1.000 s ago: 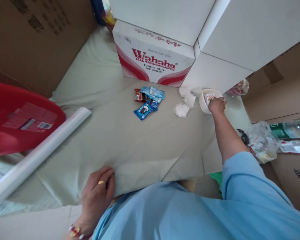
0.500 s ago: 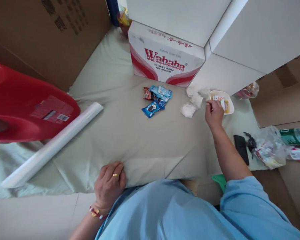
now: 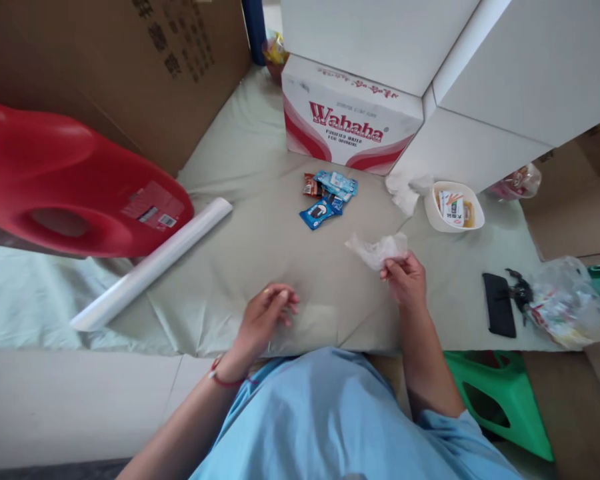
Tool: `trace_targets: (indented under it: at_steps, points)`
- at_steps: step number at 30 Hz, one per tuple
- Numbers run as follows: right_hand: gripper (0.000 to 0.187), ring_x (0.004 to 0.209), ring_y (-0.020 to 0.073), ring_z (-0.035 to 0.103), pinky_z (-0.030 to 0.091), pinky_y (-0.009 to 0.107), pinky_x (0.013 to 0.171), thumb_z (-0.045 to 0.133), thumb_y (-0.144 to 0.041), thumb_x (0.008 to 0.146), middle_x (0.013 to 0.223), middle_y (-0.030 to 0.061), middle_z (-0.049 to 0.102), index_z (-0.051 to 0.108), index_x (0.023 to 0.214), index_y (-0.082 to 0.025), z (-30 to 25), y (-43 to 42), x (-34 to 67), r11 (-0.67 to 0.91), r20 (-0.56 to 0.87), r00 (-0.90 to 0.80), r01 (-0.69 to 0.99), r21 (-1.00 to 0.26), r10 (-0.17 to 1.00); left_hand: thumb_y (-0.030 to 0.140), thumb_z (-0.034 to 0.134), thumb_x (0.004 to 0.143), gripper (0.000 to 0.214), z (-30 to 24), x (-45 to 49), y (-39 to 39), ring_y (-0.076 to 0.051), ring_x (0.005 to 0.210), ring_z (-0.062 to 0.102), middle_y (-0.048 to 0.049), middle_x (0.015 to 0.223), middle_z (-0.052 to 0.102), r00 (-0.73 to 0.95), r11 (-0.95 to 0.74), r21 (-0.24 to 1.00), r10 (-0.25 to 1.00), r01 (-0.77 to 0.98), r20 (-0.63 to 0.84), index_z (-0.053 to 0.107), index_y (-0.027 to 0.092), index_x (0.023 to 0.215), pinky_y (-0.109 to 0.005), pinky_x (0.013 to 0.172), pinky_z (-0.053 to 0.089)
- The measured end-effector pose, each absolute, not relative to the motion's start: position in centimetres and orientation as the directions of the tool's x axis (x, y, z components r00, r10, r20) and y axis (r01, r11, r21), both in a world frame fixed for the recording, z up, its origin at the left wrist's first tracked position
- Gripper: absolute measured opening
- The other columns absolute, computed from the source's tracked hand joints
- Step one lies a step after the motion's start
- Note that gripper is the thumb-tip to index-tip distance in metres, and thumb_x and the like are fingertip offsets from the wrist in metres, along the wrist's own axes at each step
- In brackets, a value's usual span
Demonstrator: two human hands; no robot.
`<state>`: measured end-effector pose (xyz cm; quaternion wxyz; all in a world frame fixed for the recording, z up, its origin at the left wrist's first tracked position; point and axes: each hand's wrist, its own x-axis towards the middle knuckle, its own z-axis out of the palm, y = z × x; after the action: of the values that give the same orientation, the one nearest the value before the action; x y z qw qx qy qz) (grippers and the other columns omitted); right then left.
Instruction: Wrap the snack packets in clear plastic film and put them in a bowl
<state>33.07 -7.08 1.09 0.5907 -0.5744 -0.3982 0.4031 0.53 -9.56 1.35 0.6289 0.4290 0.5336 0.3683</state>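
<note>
Pinched in my right hand [image 3: 405, 275] is a thin, crumpled, translucent white piece of plastic film [image 3: 375, 249], held above the cloth-covered table. My left hand [image 3: 270, 312] hovers near the table's front edge, empty, its fingers loosely bent and apart. More of the same crumpled white film [image 3: 403, 192] lies at the foot of the cabinet. Beside it stands a white plastic tub [image 3: 437, 215] with small packets inside. Several small snack packets [image 3: 320, 212], mostly blue, are heaped in the middle of the table.
A red jug [image 3: 105, 160] and a long white roll [image 3: 155, 263] lie at left. Behind the packets stands a Wahaha carton [image 3: 347, 127] against white cabinets. At right are a black phone [image 3: 499, 305] and a plastic bag [image 3: 563, 300]; a green stool [image 3: 515, 413] is below.
My right hand has come from the tub's edge toward me, lifting a piece of film from the pile. My left hand has risen off the table edge and moved right. The view has shifted.
</note>
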Motion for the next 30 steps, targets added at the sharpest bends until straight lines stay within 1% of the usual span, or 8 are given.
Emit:
trace_targets:
  at_steps: [4, 7, 11, 18, 21, 25, 27, 30]
  points:
    - [0.025, 0.062, 0.0168, 0.064, 0.055, 0.032, 0.060, 0.079, -0.048, 0.083, 0.080, 0.0005, 0.071, 0.066, 0.088, -0.027, 0.9, -10.5, 31.4, 0.093, 0.096, 0.364, 0.025, -0.995, 0.926, 0.091, 0.064, 0.077, 0.077, 2.0, 6.1, -5.7, -0.023, 0.077, 0.075, -0.0128, 0.094, 0.077, 0.576, 0.653, 0.735, 0.677, -0.184, -0.457, 0.068, 0.018, 0.099, -0.027, 0.052, 0.055]
    - [0.023, 0.080, 0.0219, 0.070, 0.058, 0.038, 0.073, 0.078, -0.048, 0.084, 0.097, 0.0060, 0.076, 0.072, 0.084, -0.026, 1.2, -11.7, 31.5, 0.123, 0.158, 0.343, 0.122, -0.985, 0.926, 0.083, 0.076, 0.073, 0.072, 1.6, 9.6, -3.5, -0.025, 0.086, 0.075, -0.0117, 0.096, 0.076, 0.712, 0.672, 0.723, 0.586, -0.161, -0.387, 0.071, 0.017, 0.100, -0.030, 0.058, 0.059]
    - [0.010, 0.103, 0.0261, 0.072, 0.057, 0.043, 0.090, 0.076, -0.036, 0.085, 0.108, 0.0070, 0.078, 0.077, 0.081, -0.027, 1.8, -13.1, 32.2, 0.113, 0.176, 0.311, 0.210, -0.971, 0.934, 0.052, 0.095, 0.067, 0.047, 0.2, 11.7, -2.1, -0.014, 0.074, 0.067, 0.0000, 0.080, 0.068, 0.650, 0.569, 0.778, 0.703, -0.268, -0.290, 0.067, 0.018, 0.084, -0.028, 0.069, 0.057]
    - [0.015, 0.098, 0.0241, 0.070, 0.055, 0.041, 0.089, 0.067, -0.024, 0.086, 0.105, 0.0053, 0.076, 0.069, 0.071, -0.025, 0.8, -14.9, 32.6, 0.009, 0.079, 0.378, 0.184, -0.983, 0.923, 0.048, 0.093, 0.067, 0.046, -1.3, 10.4, -0.7, -0.011, 0.070, 0.059, 0.0041, 0.076, 0.062, 0.514, 0.512, 0.771, 0.809, -0.379, -0.284, 0.060, 0.020, 0.081, -0.026, 0.071, 0.048]
    - [0.011, 0.100, 0.0242, 0.069, 0.057, 0.041, 0.088, 0.063, -0.034, 0.093, 0.109, 0.0070, 0.072, 0.072, 0.094, -0.027, 1.1, -14.2, 32.4, -0.010, 0.126, 0.482, 0.269, -0.963, 0.867, 0.050, 0.092, 0.067, 0.046, -1.4, 10.3, -0.4, -0.011, 0.068, 0.055, 0.0051, 0.073, 0.059, 0.488, 0.457, 0.814, 0.835, -0.359, -0.253, 0.058, 0.020, 0.079, -0.026, 0.069, 0.045]
    - [0.040, 0.121, 0.0283, 0.063, 0.055, 0.046, 0.100, 0.071, -0.046, 0.091, 0.134, 0.0117, 0.065, 0.069, 0.127, -0.028, 2.6, -12.0, 30.8, 0.061, 0.225, 0.266, 0.512, -0.857, 0.938, 0.054, 0.087, 0.074, 0.045, -1.3, 10.5, -0.7, -0.010, 0.065, 0.048, 0.0060, 0.069, 0.054, 0.528, 0.353, 0.895, 0.832, -0.271, -0.169, 0.057, 0.020, 0.076, -0.025, 0.066, 0.040]
    - [0.028, 0.111, 0.0267, 0.065, 0.054, 0.042, 0.096, 0.074, -0.045, 0.090, 0.117, 0.0095, 0.071, 0.075, 0.111, -0.026, 3.0, -11.1, 29.8, 0.064, 0.202, 0.167, 0.598, -0.799, 0.965, 0.058, 0.084, 0.077, 0.046, -1.2, 10.5, -0.9, -0.010, 0.065, 0.048, 0.0058, 0.070, 0.053, 0.538, 0.345, 0.901, 0.827, -0.263, -0.160, 0.058, 0.020, 0.079, -0.025, 0.066, 0.040]
    - [0.025, 0.076, 0.0183, 0.062, 0.052, 0.032, 0.073, 0.067, -0.047, 0.095, 0.083, 0.0029, 0.069, 0.073, 0.089, -0.023, 2.7, -10.5, 28.5, -0.081, 0.081, 0.279, 0.523, -0.849, 0.957, 0.063, 0.080, 0.080, 0.049, -1.1, 10.5, -1.1, -0.011, 0.069, 0.052, 0.0046, 0.076, 0.055, 0.537, 0.400, 0.871, 0.819, -0.283, -0.202, 0.057, 0.020, 0.087, -0.025, 0.067, 0.044]
